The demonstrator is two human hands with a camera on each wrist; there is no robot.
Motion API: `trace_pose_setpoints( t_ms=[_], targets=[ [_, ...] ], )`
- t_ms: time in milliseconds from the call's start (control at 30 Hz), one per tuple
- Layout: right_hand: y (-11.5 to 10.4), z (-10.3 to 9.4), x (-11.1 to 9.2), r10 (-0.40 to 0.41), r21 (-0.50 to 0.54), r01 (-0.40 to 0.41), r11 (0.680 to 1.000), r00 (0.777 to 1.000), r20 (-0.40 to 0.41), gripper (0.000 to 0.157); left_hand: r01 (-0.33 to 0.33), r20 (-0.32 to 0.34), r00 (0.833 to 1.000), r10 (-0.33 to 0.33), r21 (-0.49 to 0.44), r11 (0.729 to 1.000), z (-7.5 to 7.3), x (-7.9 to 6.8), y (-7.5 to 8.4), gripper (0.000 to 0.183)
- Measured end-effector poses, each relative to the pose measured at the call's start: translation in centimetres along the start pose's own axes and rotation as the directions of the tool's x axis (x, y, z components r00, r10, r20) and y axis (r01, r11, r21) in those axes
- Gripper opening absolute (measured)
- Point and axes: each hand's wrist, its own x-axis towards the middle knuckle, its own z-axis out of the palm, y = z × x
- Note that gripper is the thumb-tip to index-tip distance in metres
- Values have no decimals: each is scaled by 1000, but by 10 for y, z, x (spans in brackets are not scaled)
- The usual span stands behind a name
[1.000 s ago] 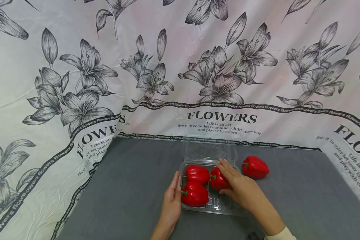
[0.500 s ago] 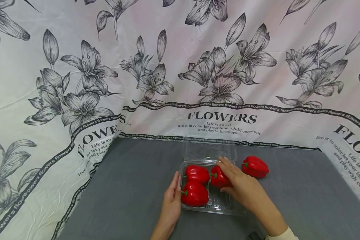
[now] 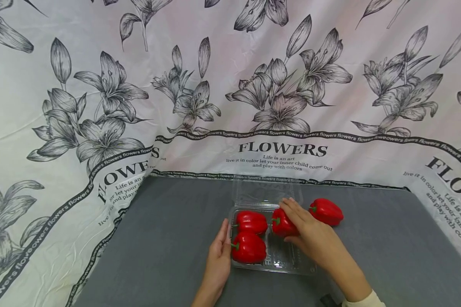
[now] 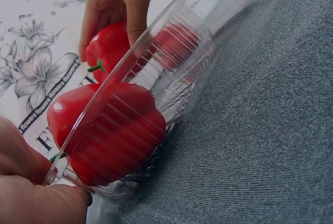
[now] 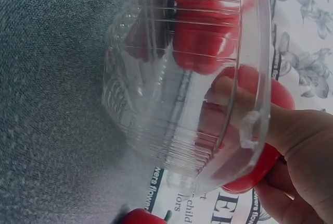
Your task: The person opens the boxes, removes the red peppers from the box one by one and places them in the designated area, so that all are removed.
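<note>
- Left hand: at the left side of the box, its thumb and fingers clamped on the rim, as the left wrist view shows.
- Right hand: over the right half of the box, clamped on the held pepper, with the thumb on the near side and the fingers over the far side.
- Held pepper: red, in the rear of the box's right half, its green stem toward the left; its upper part stands above the rim. Whether it touches the floor of the box cannot be told.
- Box: clear, ribbed plastic, upright on the table.
- Lid: clear, open, extending from the rear edge of the box.
- Rear pepper and front pepper: both red, lying one behind the other in the left half of the box, stems to the left.
- Loose pepper: red, lying on the grey table just right of the box, beyond the right hand.
- Cloth: white, printed with grey lilies and the word "FLOWERS", hanging behind the table.
- Sleeve: pale, at the right wrist.
</note>
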Motion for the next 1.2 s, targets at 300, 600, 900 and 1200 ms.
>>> trace_pose_setpoints(
  t_ms=[300,600,900,1200],
  targets=[
    [2,-5,0,-5,-9,5,1000,1000,-26,109,9,-6,1000,-9,2,1000,0,-1,0,58],
    [1,-13,1,19,-2,-19,1000,999,-38,106,25,-8,1000,-25,17,1000,-2,1,-2,59],
    [5,-19,2,6,-6,-6,1000,997,-80,105,18,-9,1000,-18,26,1000,0,0,2,58],
    [12,-24,-1,41,5,-40,999,995,-92,105,11,-4,1000,-11,5,1000,1,-1,2,58]
  ],
)
